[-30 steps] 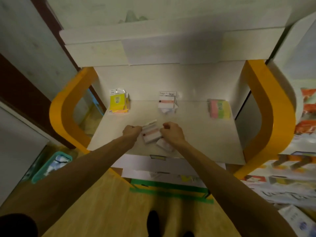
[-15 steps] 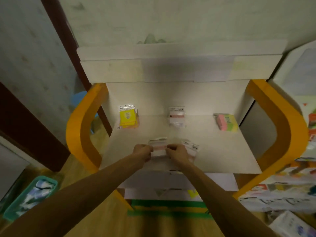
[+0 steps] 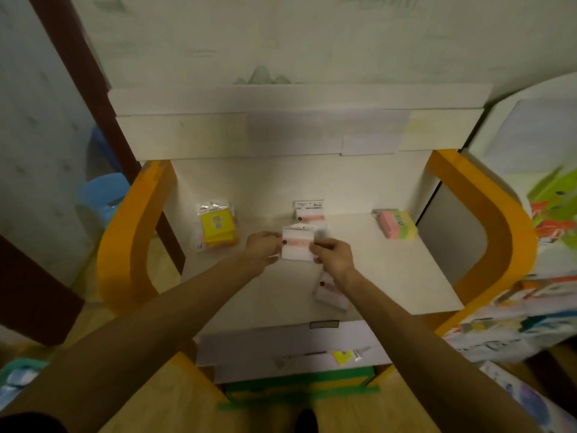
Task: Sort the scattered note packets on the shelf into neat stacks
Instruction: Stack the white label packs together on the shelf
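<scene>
1. The left hand (image 3: 263, 246) pinched the left edge of a white plastic-wrapped note packet with a pink band (image 3: 297, 243), fingers curled round that edge, and held it just above the white shelf board (image 3: 390, 276).
2. Far left at the back of the shelf lay a small stack of yellow note packets in clear wrappers (image 3: 217, 228), well apart from both hands.
3. The held packet sat between the two hands, roughly level, just in front of a white-and-pink packet stack at the back centre (image 3: 309, 212). Whether it touched that stack could not be told.
4. The right hand (image 3: 332, 254) gripped the packet's right edge, fingers closed on it.
5. Below the right wrist, another white packet with a pink band (image 3: 329, 293) lay skewed near the shelf's front, not yet sorted.
6. At the back right rested a block of pink and yellow-green notes (image 3: 396, 225).
7. Judged from this, the step in hand was carrying a white-pink packet to its matching stack. The next move would call for squaring it over the centre stack, lowering it flat and releasing both edges, then fetching the skewed packet.
</scene>
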